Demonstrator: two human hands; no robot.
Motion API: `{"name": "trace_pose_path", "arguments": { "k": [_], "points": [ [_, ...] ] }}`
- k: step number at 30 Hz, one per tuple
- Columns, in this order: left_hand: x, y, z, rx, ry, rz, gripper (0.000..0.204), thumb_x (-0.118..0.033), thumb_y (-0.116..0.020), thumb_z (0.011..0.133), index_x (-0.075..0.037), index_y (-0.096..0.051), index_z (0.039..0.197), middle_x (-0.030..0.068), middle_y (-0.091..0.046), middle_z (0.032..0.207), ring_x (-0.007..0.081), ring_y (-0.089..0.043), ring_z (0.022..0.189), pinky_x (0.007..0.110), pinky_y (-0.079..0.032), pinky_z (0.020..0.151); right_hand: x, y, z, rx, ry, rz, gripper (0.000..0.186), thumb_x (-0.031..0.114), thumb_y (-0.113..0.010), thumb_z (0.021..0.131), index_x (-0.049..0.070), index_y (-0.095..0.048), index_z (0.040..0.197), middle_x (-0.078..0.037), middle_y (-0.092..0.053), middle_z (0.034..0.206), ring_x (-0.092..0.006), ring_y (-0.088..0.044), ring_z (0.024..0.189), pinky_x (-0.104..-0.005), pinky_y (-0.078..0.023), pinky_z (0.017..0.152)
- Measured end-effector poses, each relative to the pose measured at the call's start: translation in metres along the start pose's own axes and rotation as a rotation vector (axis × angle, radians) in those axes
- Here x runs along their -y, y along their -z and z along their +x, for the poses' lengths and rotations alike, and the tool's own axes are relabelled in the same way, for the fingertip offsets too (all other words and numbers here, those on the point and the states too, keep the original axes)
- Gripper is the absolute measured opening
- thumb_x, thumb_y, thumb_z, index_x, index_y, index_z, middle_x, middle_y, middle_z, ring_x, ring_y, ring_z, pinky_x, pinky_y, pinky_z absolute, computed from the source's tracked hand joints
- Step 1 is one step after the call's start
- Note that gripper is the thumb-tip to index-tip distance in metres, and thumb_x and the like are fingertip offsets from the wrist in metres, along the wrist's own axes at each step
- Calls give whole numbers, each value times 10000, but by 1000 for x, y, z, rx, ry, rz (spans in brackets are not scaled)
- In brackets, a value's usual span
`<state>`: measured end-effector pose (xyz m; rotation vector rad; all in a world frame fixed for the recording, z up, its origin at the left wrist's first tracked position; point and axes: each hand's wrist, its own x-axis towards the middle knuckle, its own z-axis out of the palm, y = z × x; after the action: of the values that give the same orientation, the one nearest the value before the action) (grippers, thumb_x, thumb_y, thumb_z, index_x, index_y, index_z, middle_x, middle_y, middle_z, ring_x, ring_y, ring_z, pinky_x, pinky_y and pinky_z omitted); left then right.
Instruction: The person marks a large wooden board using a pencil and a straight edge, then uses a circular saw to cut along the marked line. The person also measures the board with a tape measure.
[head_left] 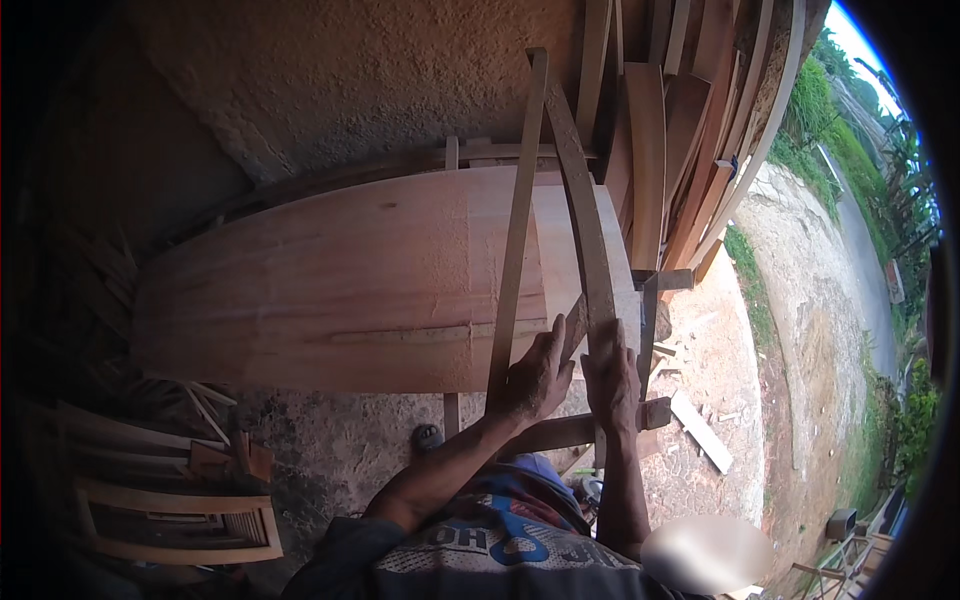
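Note:
A wooden frame (518,230) with two long bars stands in front of me, its bars meeting at the far top end. One bar is straight; the other, a curved bar (576,185), bows to the right. Low between them runs a short slanted crosspiece (574,328), and a thicker crossbar (550,433) lies nearer my body. My left hand (540,378) is closed at the frame beside the crosspiece, some fingers hidden. Around the lower part of the curved bar, my right hand (612,385) is closed, fingertips pointing away from me.
Behind the frame lies a large pale wood panel (330,270) with sawdust on it. Long boards (650,150) lean against the rough wall (350,80) at far right. Slatted wooden frames (180,515) rest at lower left. A white offcut (700,430) lies on the floor.

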<state>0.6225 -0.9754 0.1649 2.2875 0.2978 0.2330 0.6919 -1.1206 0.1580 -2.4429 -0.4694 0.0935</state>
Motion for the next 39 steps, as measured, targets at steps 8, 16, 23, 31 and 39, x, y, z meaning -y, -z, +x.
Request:
{"name": "trace_pose_path", "arguments": {
  "k": [8, 16, 23, 31, 39],
  "points": [
    [-6, 60, -34, -282, -351, 229, 657, -172, -686, 887, -15, -437, 1475, 245, -352, 1540, 388, -406, 1386, 474, -377, 1117, 6, -40, 31, 85, 27, 423, 791, 250, -721, 905, 3, -333, 1549, -284, -589, 1272, -386, -597, 1190, -449, -484, 983],
    [110, 129, -136, -558, 434, 172, 658, -337, -694, 920, 11, -459, 1427, 286, -509, 1410, 450, -559, 1237, 492, -489, 979, 81, -155, 62, 353, 282, 612, 791, 169, -737, 871, -73, -336, 1509, -320, -485, 1445, -401, -479, 1365, -429, -397, 1116],
    [203, 135, -164, -848, 711, -166, 360, -394, -606, 975, -47, -593, 1068, 248, -697, 990, 459, -670, 947, 521, -536, 769, 215, -234, 73, 432, 603, 242, 599, 216, -722, 889, 42, -483, 1411, -256, -598, 1277, -414, -624, 1105, -489, -519, 888],
    [317, 206, -67, -1017, 991, -244, 471, -480, -575, 974, -26, -578, 1100, 264, -661, 1113, 446, -624, 1093, 511, -486, 901, 257, -184, 53, 80, 819, 198, 551, 191, -662, 924, 81, -513, 1443, -229, -465, 1484, -440, -473, 1317, -556, -402, 1072],
    [479, 245, -8, -1222, 779, -907, 842, -472, -506, 1030, -37, -66, 1601, 163, -344, 1586, 321, -398, 1423, 458, -391, 1146, 125, -129, 39, 135, 413, -5, 490, 238, -642, 935, 61, -542, 1381, -208, -499, 1449, -407, -501, 1287, -492, -422, 1068]
  ]
}}
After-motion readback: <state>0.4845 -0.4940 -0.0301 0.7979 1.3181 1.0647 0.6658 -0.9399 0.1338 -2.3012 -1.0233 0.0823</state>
